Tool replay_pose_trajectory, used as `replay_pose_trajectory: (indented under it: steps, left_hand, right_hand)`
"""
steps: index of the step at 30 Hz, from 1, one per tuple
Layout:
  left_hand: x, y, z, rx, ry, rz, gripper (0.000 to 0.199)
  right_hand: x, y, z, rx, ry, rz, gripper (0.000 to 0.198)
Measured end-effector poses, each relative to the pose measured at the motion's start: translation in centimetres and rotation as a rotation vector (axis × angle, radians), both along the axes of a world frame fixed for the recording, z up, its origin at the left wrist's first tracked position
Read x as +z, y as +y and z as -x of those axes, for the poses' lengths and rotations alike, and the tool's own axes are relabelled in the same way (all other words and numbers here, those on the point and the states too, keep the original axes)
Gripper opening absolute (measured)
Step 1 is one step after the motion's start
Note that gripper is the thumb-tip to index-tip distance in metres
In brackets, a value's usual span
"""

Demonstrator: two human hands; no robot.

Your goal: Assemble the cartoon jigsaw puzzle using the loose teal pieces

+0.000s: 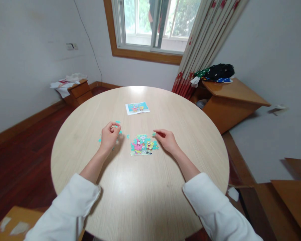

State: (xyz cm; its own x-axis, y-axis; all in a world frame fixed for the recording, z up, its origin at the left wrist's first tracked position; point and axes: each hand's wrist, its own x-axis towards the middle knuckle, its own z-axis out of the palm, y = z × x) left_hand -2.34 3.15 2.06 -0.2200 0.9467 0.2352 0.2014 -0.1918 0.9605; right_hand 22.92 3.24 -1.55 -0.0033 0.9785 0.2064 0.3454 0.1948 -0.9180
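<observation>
Left hand (109,134) left of the middle of the frame, finger and thumb tips close, by loose puzzle pieces (117,122); can't tell if holding one. Right hand (167,139) right of the middle, fingertips at a small green piece (154,134); can't tell if pinching it. Part-made cartoon puzzle (143,147) just below mid-frame, flat on the tabletop (140,187). Picture card (137,108) higher up, its writing too blurry to read.

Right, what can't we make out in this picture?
In the head view:
Loose puzzle pieces: count unclear, left hand blocks part.
Right hand: too small to tell whether it grips the teal piece.
Picture sheet: lettering too small and blurred to read.
Curtain: top cut off by the upper edge.
</observation>
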Motion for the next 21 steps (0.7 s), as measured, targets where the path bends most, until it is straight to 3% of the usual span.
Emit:
replay_pose_trajectory:
  steps: [11,15,21]
  left_hand:
    - [-0.3,0.4,-0.1,-0.041,0.060,0.005,0.019]
    - [-0.6,-0.1,-0.9,-0.150,0.161,-0.015,0.021]
    - [-1.0,-1.4,-2.7,-0.315,0.373,-0.137,0.008]
  right_hand:
    - [0.7,-0.4,0.4,0.035,0.185,0.055,0.034]
    - [0.7,-0.7,1.1,0.053,0.222,0.078,0.034]
    - [1.0,-1.3,2.4,0.122,0.255,0.130,0.028]
